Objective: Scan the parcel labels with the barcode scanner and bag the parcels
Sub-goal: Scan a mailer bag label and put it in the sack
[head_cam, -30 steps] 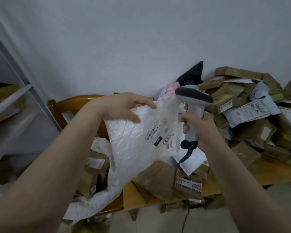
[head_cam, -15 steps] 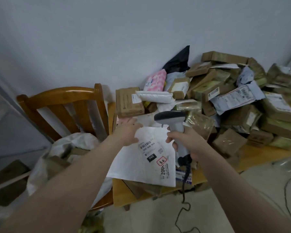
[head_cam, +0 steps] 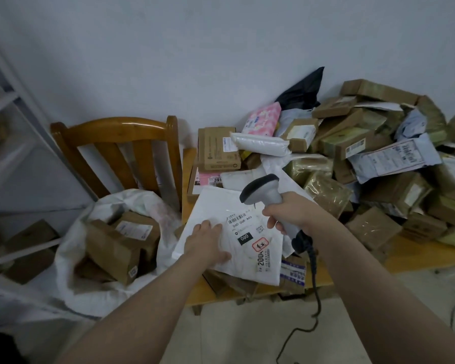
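Change: flat white plastic mailer parcel (head_cam: 216,206) now lowered onto wooden table (head_cam: 420,258) heap, label (head_cam: 247,232) up | left hand (head_cam: 205,243): fingers flat, pressing it | right hand (head_cam: 290,214): wrapped round grey corded barcode scanner (head_cam: 263,191) above label | means: ready to scan, bagging follows

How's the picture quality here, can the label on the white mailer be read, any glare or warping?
Head view: dim, flat, bluish light, no hard shadows; the label on the white mailer is sharp enough to read 060; tape on the brown parcels gives a dull sheen, not blown out; the wide-angle lens slants the shelf post at left and softens the corners.
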